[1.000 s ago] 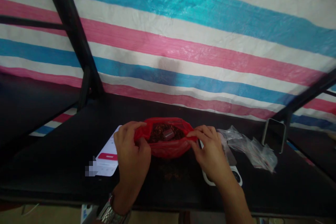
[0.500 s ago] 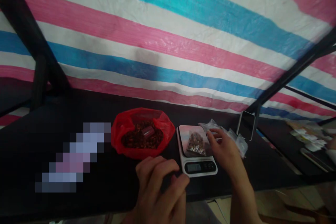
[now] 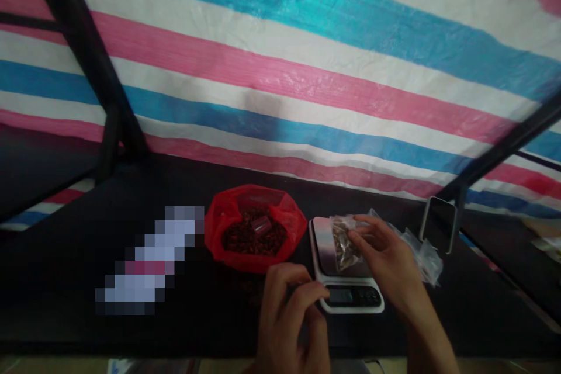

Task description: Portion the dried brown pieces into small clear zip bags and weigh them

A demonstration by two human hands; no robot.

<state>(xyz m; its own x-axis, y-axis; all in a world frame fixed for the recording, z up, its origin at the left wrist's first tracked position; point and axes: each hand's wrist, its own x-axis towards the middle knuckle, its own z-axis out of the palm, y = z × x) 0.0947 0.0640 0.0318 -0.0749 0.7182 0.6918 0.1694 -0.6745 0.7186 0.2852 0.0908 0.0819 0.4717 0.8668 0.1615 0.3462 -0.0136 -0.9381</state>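
A small clear plastic bag [image 3: 346, 245] with brown bits inside rests on the metal plate of a white digital scale [image 3: 379, 302], its upper edge lifted a little. My right hand [image 3: 385, 248] has closed its thumb and fingers on the bag's right side. Loosely curled, my left hand [image 3: 293, 315] is in front of the scale's lower left corner; its fingers are bent with gaps between them, and nothing shows in them. Left of the scale sits an open red plastic bag [image 3: 219, 254] full of small brown pieces, with a clear scoop-like piece [image 3: 262, 225] on top.
Several clear bags [image 3: 423, 257] lie right of the scale, partly behind my right arm. A phone [image 3: 438, 225] leans near a black frame post [image 3: 461, 210]. Striped sheeting [image 3: 284, 82] hangs behind the black table [image 3: 184, 327]. A blurred patch covers something at left.
My right hand has moved left onto the small bag and taken hold of it; the bag's top has tipped up. My left hand has come nearer the scale's display. The whole view has shifted.
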